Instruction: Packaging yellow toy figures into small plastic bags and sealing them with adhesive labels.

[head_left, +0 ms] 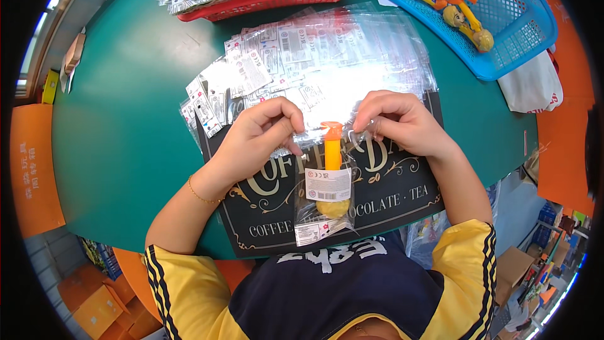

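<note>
A clear plastic bag (301, 212) lies in front of me on a black printed placemat (402, 214). Inside it is a yellow toy figure (332, 153) with an orange end up and a round blond head down. A white label (327, 185) partly covers the toy, and a printed paper strip (313, 233) sits at the bag's lower end. My left hand (265, 127) pinches the bag's upper left edge between thumb and finger. On the opposite upper corner, my right hand (401, 123) pinches the film the same way.
Beyond my hands, many flat clear bags with printed slips (283, 56) are spread over the green table (138, 88). A red basket (270, 4) heaped with packed bags stands at the far edge. Far right, a blue basket (519, 38) holds several loose toy figures (462, 22).
</note>
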The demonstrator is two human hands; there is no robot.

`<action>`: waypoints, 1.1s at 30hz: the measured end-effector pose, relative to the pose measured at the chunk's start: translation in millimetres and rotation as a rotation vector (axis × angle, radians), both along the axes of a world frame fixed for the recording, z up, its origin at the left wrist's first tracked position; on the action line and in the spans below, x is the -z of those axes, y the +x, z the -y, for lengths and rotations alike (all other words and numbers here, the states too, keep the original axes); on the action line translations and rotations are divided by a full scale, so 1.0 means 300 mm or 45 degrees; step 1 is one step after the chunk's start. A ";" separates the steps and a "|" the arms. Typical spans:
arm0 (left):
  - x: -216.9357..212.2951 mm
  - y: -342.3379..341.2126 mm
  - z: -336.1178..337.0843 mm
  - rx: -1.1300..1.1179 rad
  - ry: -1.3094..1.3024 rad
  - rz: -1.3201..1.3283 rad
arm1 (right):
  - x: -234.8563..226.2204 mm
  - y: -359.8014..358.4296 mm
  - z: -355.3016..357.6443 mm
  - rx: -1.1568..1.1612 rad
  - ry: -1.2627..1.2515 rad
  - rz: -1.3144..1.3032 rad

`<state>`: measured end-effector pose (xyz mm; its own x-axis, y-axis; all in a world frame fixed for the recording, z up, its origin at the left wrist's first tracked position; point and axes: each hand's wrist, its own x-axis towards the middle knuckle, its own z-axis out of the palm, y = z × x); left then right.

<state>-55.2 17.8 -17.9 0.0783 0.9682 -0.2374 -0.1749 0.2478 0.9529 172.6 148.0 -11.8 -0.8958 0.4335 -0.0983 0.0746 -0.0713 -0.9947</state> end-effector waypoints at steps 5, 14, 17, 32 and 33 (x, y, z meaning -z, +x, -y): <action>-0.009 0.011 -0.003 -0.007 -0.113 0.127 | -0.001 0.001 -0.002 -0.068 0.185 -0.009; -0.009 0.020 -0.009 -0.006 -0.152 0.211 | -0.014 -0.004 0.008 -0.104 0.388 -0.015; -0.006 0.021 -0.008 -0.023 -0.163 0.214 | -0.016 -0.005 0.011 -0.110 0.391 0.028; -0.002 0.019 -0.009 -0.060 -0.209 0.253 | -0.007 0.000 0.006 -0.142 0.439 -0.006; -0.003 0.022 -0.008 -0.072 -0.198 0.240 | -0.013 0.000 0.006 -0.138 0.453 0.000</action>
